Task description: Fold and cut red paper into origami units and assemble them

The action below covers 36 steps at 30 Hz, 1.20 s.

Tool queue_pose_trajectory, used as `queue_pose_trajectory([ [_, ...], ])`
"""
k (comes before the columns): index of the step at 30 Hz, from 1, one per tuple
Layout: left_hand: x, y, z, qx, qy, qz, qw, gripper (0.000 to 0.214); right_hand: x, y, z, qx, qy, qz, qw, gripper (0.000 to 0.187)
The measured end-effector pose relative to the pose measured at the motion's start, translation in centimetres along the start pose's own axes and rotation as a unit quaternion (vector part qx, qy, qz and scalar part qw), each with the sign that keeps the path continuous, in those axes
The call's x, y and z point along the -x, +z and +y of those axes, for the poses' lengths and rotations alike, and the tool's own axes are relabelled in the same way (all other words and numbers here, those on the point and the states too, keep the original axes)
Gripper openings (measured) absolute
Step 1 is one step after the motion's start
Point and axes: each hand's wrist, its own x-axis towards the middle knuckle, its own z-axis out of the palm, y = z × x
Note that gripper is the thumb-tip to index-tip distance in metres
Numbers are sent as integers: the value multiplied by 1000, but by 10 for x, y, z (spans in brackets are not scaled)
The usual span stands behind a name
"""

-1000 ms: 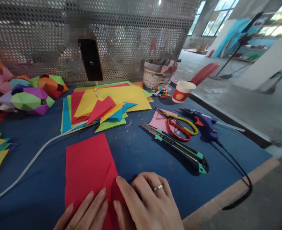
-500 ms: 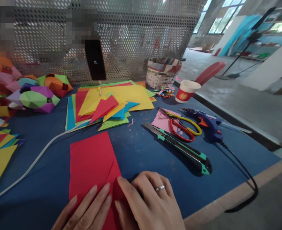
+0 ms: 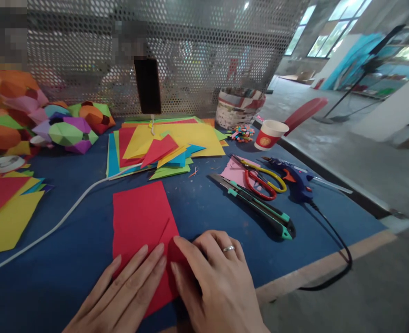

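A sheet of red paper (image 3: 140, 208) lies on the blue tabletop in front of me, with a short diagonal crease or folded edge at its right side. My left hand (image 3: 126, 284) rests flat on the lower part of the sheet, fingers stretched out. At the paper's lower right edge is my right hand (image 3: 214, 273), a ring on one finger. Its thumb and index finger close on that edge, while the other fingers curl under. Nearest to the right hand lies a utility knife (image 3: 256, 210), blade extended.
Scissors (image 3: 267, 178) on pink paper and a glue gun (image 3: 294, 180) lie to the right. Behind are stacked coloured papers (image 3: 190, 136), a paper cup (image 3: 269, 134) and a woven basket (image 3: 239, 108). Paper shapes (image 3: 69, 132) and a white cable (image 3: 64, 217) occupy the left.
The view has shifted, so the paper and both hands appear slightly higher, and the sheet's lower edge now shows. The hands keep nearly the same place on the paper. The phone screen has gone dark.
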Motion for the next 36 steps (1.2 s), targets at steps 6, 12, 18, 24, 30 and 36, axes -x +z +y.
queue_pose_trajectory([
  [6,-11,-17,12,3,-38,-27,999,67,0,-3,-5,-7,17,-17,1000,26],
  [12,-23,-31,17,-39,-21,-22,999,66,2,-8,-8,8,26,-44,999,25],
  [18,-28,-34,20,-25,-36,-21,999,74,6,-7,-17,34,37,-48,998,54],
  [24,-30,-36,21,-6,-55,-26,998,81,10,-11,-10,66,16,-52,996,63],
  [30,-26,-36,19,-10,-51,-42,998,78,14,-18,1,76,3,-51,996,52],
  [36,-26,-37,21,18,-74,-59,995,72,16,-18,-2,50,6,-20,999,42],
])
